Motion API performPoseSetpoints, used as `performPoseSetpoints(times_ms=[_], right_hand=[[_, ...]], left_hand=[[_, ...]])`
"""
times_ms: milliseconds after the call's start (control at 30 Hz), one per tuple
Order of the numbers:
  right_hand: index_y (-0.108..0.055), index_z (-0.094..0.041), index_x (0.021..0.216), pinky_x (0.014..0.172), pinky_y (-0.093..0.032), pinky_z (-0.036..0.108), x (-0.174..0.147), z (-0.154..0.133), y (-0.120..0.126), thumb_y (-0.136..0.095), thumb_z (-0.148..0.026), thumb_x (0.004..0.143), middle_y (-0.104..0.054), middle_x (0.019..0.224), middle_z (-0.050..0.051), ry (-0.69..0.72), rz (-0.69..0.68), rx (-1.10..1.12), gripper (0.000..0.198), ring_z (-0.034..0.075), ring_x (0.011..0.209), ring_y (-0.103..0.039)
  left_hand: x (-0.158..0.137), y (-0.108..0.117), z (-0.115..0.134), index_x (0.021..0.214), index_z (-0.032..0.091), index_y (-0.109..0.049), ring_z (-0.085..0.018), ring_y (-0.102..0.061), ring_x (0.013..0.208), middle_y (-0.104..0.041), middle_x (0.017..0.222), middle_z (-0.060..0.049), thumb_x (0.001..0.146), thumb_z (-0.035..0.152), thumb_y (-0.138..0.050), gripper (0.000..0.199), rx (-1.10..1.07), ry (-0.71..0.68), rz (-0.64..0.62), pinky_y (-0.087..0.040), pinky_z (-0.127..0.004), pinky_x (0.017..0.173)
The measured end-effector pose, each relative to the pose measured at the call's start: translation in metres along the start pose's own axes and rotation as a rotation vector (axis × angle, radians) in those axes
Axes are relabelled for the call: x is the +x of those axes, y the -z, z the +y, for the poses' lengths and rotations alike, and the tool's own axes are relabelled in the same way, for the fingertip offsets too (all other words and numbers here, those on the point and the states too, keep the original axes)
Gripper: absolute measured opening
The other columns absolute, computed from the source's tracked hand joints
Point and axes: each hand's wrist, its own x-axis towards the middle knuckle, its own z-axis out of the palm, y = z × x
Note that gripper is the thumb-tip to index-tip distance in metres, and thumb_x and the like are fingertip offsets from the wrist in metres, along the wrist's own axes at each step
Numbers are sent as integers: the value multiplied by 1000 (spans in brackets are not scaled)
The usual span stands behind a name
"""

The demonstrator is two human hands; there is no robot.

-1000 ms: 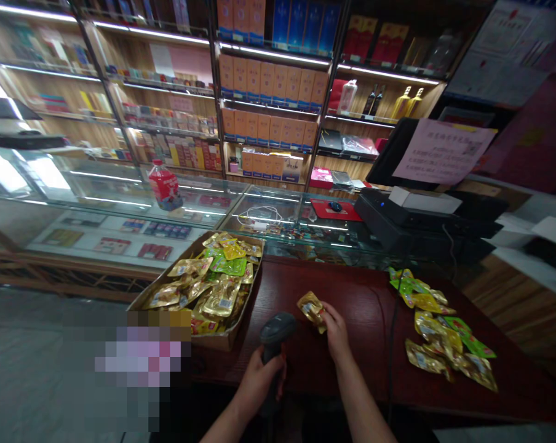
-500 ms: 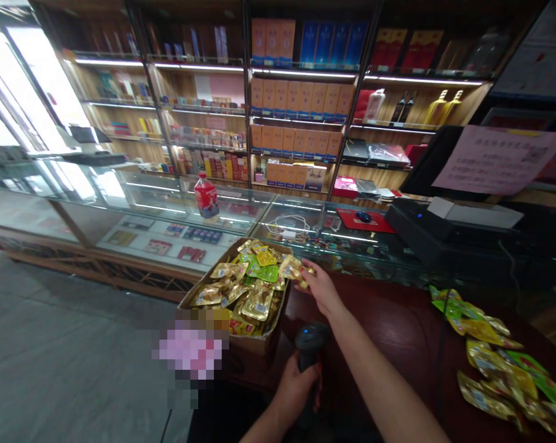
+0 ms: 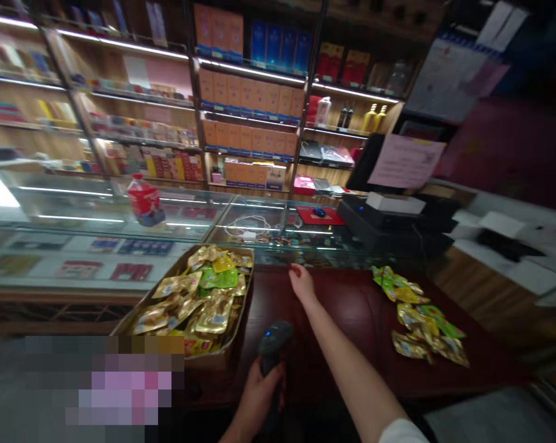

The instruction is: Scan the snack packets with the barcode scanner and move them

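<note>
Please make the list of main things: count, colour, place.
desk: 1, dark red, centre
carton: 1, brown, desk's left
foil packets: many, gold, green, yellow, in carton and on desk
barcode scanner: 1, dark, above desk
glass counter: 1, clear, behind desk
bottle: 1, red, on counter
cable: 1, white, on counter
mouse: 1, dark, on red mat
monitor: 1, black, behind pink notice
boxes: many, several colours, shelves
left hand: 1, bare, around scanner
right hand: 1, bare, above desk
</note>
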Motion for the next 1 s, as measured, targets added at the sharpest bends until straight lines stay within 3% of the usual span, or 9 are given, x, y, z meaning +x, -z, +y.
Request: performPoseSetpoints(times_ms=[167,267,367,433,533,667,833,900,1000], right_hand=[[-48,2,138,115,-18,59,17,84,126,-56,-35,81,-32,152,34,-239,355,-428,69,42,146,-23],[-26,3,150,113,-12,63,32,111,173,-53,-34,82,-8,159,35,-318,459,-602,82,44,148,-11],[-17,-2,154,114,-8,62,48,125,207,-50,-29,83,-11,161,31,-303,452,-735,83,42,149,-11],[-29,0,151,114,-5,62,55,130,219,-47,-28,84,-22,157,31,-282,406,-810,75,43,148,-14],[-54,1,135,116,-6,58,47,132,210,-46,-31,87,-39,150,31,-197,292,-907,59,42,145,-24],[-62,-13,129,116,-7,57,-7,123,151,-48,-44,91,-47,148,21,46,148,-994,51,36,140,-35],[-67,-22,102,102,-39,44,-79,106,91,-42,-38,98,-66,119,13,385,78,-856,30,27,112,-59],[-63,-21,108,96,-44,38,-89,105,84,-44,-35,96,-66,112,12,386,117,-737,27,25,105,-61],[-49,-12,133,101,-40,46,-90,111,84,-52,-43,90,-54,134,23,320,297,-693,53,33,124,-51]], left_hand=[[9,2,-8,75,20,-55,-10,-43,28,-56,45,5,55,66,-77,55,27,12,13,-33,-21,27],[6,-1,-8,73,19,-55,-10,-44,28,-56,45,5,59,63,-77,51,32,-22,54,-34,-20,28],[3,-4,-6,74,20,-55,-9,-44,28,-56,44,5,62,60,-77,48,20,-57,80,-32,-19,28],[3,-5,-5,73,20,-54,-9,-42,27,-55,43,6,61,59,-78,47,20,-60,77,-30,-18,27],[2,-5,-2,74,19,-55,-9,-43,28,-55,43,6,61,58,-79,47,22,-67,73,-31,-18,28],[1,-5,-1,76,19,-55,-9,-44,28,-56,44,5,63,57,-78,47,31,-74,56,-32,-18,29],[3,-2,-3,75,20,-53,-9,-44,28,-57,47,5,62,59,-76,47,40,-51,-4,-33,-19,28],[4,0,-3,72,20,-52,-9,-44,28,-57,47,4,61,59,-76,48,55,-36,-19,-33,-19,27],[5,0,-2,71,20,-52,-9,-43,28,-56,45,5,60,58,-76,47,67,-23,-42,-34,-20,27]])
